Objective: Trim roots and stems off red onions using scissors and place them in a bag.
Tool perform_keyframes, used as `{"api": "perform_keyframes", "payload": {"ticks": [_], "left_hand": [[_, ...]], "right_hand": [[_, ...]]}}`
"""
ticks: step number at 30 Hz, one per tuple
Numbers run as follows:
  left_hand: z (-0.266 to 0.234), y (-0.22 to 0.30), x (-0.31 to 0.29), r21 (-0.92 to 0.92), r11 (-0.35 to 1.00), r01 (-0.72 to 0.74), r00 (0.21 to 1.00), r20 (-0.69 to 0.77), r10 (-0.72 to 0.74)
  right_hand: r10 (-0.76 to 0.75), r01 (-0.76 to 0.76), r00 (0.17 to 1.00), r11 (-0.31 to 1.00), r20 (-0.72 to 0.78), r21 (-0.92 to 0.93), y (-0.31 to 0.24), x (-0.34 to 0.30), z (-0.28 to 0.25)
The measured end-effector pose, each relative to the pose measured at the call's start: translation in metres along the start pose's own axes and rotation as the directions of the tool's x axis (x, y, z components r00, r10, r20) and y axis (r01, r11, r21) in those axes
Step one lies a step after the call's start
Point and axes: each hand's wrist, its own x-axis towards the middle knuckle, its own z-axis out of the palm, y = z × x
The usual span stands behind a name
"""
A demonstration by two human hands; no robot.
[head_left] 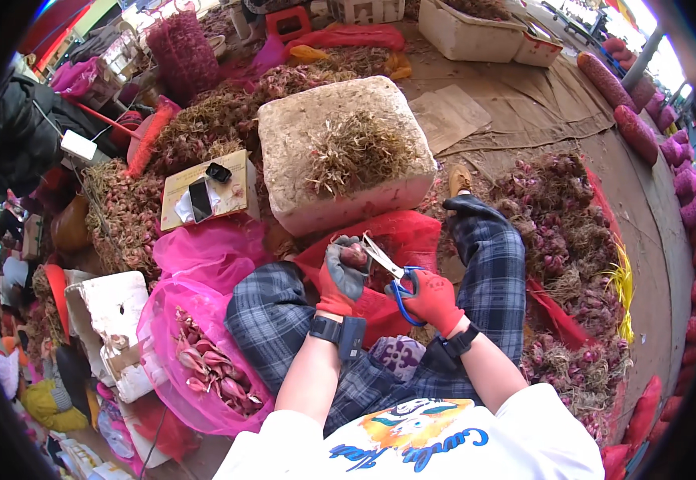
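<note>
My left hand, in a red and grey glove, is closed around a small reddish-purple shallot. In my right hand, also gloved in red, is a pair of scissors with blue handles. The silver blades point up and left, and their tips come close to the shallot. A red mesh bag spreads beneath both hands. Ahead of them stands a dirty white foam box with a heap of dry roots and trimmings on top.
On my left, a pink mesh bag holds trimmed shallots. A phone lies on a small box farther ahead. Piles of untrimmed shallots lie at right and left. White foam bins stand at the back.
</note>
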Motion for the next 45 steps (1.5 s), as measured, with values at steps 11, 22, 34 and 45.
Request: {"api": "perform_keyframes", "payload": {"ticks": [11,22,34,45], "left_hand": [[-0.006,0.009,0.006,0.473,0.879,-0.063,0.996,-0.020,0.082],[0.023,0.004,-0.003,0.616,0.782,0.091,0.969,-0.235,0.072],[-0.005,0.000,0.003,0.596,0.800,-0.066,0.983,-0.098,0.154],[0.000,-0.016,0.000,0.344,0.936,-0.072,0.977,0.212,-0.003]], "right_hand": [[-0.061,0.071,0.992,0.994,0.107,-0.085,-0.012,0.001,-0.024],[-0.072,0.089,0.993,0.977,0.092,-0.196,-0.002,-0.004,-0.007],[-0.151,-0.427,0.785,0.569,0.600,0.702,-0.008,-0.011,0.006],[0.180,-0.570,0.821,0.209,0.541,0.795,-0.007,0.018,0.015]]}}
